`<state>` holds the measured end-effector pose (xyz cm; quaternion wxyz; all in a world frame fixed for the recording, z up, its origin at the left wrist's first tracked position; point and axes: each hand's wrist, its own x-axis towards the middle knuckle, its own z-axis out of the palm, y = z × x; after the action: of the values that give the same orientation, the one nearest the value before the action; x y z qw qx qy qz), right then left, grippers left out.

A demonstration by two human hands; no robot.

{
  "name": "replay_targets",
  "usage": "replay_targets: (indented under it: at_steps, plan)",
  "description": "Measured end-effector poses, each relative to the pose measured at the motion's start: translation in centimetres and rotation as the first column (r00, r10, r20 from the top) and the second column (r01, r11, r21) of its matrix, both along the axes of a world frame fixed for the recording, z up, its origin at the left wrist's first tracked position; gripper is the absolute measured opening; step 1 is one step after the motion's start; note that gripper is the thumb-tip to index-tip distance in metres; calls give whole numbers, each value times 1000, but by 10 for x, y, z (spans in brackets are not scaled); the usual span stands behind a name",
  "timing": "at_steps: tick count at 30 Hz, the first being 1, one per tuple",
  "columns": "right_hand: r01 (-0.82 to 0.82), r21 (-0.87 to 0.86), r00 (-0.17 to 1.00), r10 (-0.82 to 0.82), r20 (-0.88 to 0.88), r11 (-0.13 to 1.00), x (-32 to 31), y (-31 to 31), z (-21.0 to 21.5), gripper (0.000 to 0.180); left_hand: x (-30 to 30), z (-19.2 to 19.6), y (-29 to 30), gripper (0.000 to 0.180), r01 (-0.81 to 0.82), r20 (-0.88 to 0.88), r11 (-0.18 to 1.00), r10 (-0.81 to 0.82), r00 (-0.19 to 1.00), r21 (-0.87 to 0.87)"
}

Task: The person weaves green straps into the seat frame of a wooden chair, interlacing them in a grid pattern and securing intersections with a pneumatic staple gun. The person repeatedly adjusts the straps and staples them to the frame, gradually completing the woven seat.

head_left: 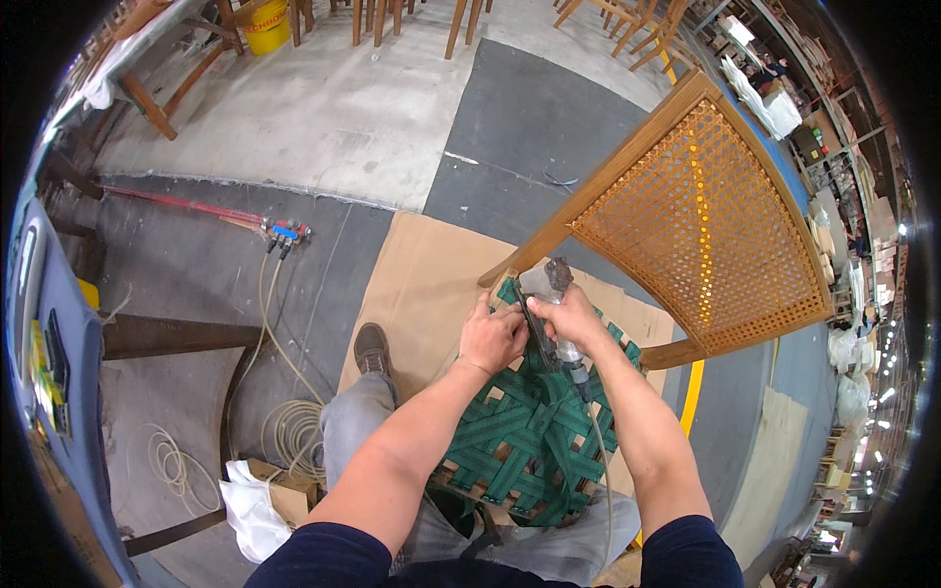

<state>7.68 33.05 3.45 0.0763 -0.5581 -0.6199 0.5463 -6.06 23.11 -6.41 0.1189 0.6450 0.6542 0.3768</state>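
Note:
A wooden chair [561, 227] with a woven cane back [706, 211] stands before me, its seat crossed by interlaced green webbing [498, 431]. In my right hand [576, 318] is a pneumatic staple gun [537, 283], fingers wrapped round its grip; its nose is near the seat frame's far left corner. An air hose [604, 461] runs from it back toward my lap. My left hand [493, 336] is closed at that same corner, its fingers pinching green webbing close beside the gun. Loose strap lies bunched over the seat's middle.
Brown cardboard [412, 255] covers the floor under the chair. To the left are a red-and-blue air fitting [286, 232], coiled hose [294, 436] and a box with white plastic [257, 510]. A blue-topped surface [74, 323] stands far left. Chairs and a yellow bucket [265, 26] stand behind.

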Motion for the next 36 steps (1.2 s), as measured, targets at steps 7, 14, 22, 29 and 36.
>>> replay_targets:
  at_steps: [7, 14, 22, 29, 36]
  plan:
    - [-2, 47, 998, -1, 67, 999, 0, 1, 2, 30, -3, -1, 7, 14, 4, 43, 1000, -5, 999, 26]
    - [21, 57, 993, -28, 119, 998, 12, 4, -3, 36, 4, 6, 0, 12, -31, 8, 999, 30, 1000, 24]
    - [91, 118, 984, -107, 141, 989, 20, -3, 4, 36, 4, 9, 0, 12, 24, 70, 999, -28, 997, 47]
    - [300, 213, 953, -284, -102, 930, 119, -98, 84, 39, 1, 4, 12, 26, -23, 49, 987, 32, 998, -162]
    - [870, 127, 491, -860, -138, 476, 315, -320, 128, 28, 35, 43, -63, 19, 241, -42, 962, -237, 971, 131]
